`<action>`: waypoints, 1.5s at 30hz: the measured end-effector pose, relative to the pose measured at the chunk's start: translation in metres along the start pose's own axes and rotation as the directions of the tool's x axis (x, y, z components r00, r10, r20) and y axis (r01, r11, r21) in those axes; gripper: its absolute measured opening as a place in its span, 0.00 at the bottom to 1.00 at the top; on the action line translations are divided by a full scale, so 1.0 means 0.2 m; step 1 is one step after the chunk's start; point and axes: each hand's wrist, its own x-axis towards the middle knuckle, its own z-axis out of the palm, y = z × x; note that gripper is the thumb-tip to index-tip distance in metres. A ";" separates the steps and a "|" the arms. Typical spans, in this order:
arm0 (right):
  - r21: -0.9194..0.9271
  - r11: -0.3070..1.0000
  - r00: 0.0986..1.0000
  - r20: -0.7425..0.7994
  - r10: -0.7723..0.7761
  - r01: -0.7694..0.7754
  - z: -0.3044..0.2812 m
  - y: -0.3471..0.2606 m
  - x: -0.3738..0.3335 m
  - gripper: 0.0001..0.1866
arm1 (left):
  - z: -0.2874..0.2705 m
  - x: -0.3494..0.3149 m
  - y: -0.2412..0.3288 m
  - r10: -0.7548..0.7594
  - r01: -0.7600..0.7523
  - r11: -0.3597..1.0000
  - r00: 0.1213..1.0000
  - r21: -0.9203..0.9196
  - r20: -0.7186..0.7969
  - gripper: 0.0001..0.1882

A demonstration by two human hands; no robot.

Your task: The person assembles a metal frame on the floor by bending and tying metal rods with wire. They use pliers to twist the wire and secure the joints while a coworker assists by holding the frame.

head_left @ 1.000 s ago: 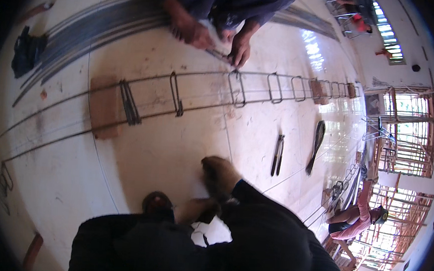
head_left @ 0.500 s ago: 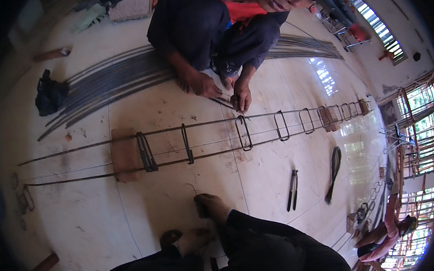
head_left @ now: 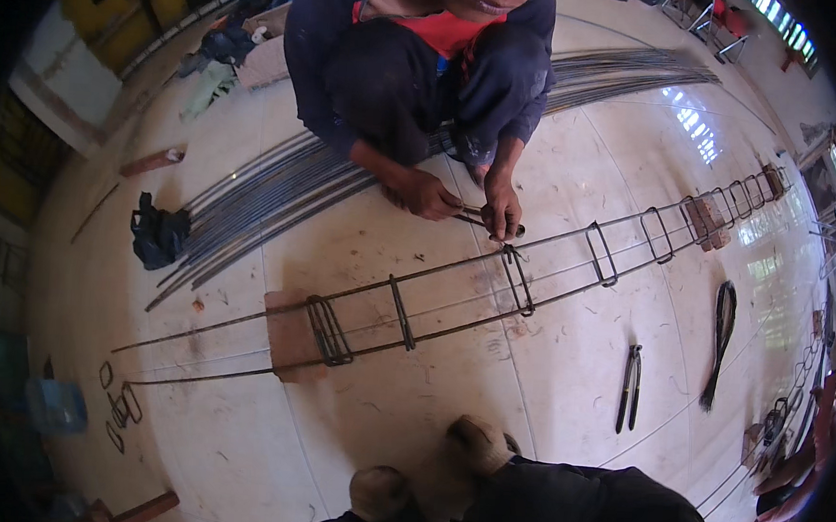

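Observation:
At the lower edge, two rounded beige shapes with brownish fronts look like my gloved left hand (head_left: 380,493) and my gloved right hand (head_left: 480,447), by dark clothing. Their fingers cannot be made out, nor anything held. Ahead, a long rebar cage (head_left: 452,322) runs across the tiles, resting on bricks; stirrups (head_left: 515,280) ring its bars, with several bunched (head_left: 327,332) near its left end. A squatting co-worker's hands (head_left: 503,212) hold a slim dark tool (head_left: 471,217) at one stirrup's corner. Black-handled pincers (head_left: 629,389) lie on the floor, nearest my right hand.
Behind the cage lies a bundle of steel bars (head_left: 278,205), with a black plastic bag (head_left: 158,232) at its left end. A coil of tie wire (head_left: 719,346) lies right of the pincers. Loose stirrups (head_left: 122,406) are at far left. Bricks (head_left: 295,340) support the cage.
My view has turned left, so the scene sits farther right and lower. The co-worker's hands stay at the same stirrup. The curved wire scrap near my right hand no longer shows.

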 end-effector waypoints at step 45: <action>0.688 0.535 0.810 0.132 0.572 -0.490 -0.10 -0.28 0.20 0.23 | -0.07 0.21 0.23 -0.060 0.299 0.714 0.927 -0.633 0.371 0.20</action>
